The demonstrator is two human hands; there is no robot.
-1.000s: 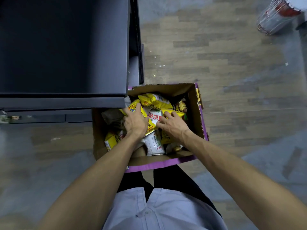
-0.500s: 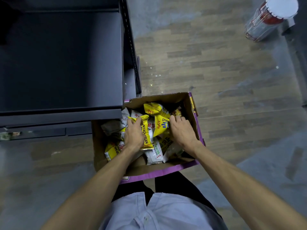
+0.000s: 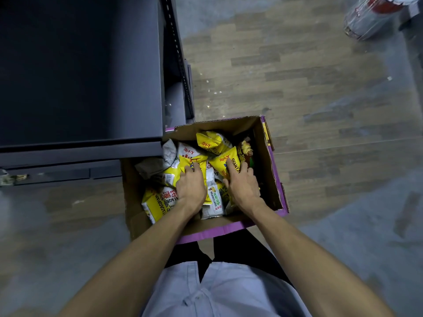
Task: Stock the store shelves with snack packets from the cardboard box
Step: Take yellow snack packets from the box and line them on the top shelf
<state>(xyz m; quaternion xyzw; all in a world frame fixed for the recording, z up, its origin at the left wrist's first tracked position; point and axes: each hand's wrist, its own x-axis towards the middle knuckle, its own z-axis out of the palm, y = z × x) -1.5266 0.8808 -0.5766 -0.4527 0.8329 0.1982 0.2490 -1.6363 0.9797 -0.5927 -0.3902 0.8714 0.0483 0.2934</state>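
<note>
1. a cardboard box [image 3: 268,172] with purple outer edges sat open on the wooden floor [image 3: 309,92], just right of centre in the frame.
2. the box held a loose heap of snack packets [image 3: 213,197], mostly yellow with some white ones, lying crumpled at all angles.
3. the left hand [image 3: 191,186] was down inside the box, palm down, its fingers curled over a yellow packet [image 3: 194,160] in the middle of the heap, gripping it.
4. the right hand [image 3: 242,186] was just beside it to the right, also palm down, its fingers and thumb closed round a second yellow packet [image 3: 225,161].
5. the two hands were near each other but apart, with a white and yellow packet showing between them.
6. another yellow packet [image 3: 211,141] lay at the far side of the box, above the hands in the frame, and one more [image 3: 158,202] lay at the lower left of the heap.
7. a dark shelf [image 3: 80,76] filled the upper left of the frame, its front edge overlapping the box's upper left corner.
8. a clear container [image 3: 366,21] with red inside stood at the upper right corner, well apart from the box.
9. a pale shirt [image 3: 229,294] showed at the bottom centre.
</note>
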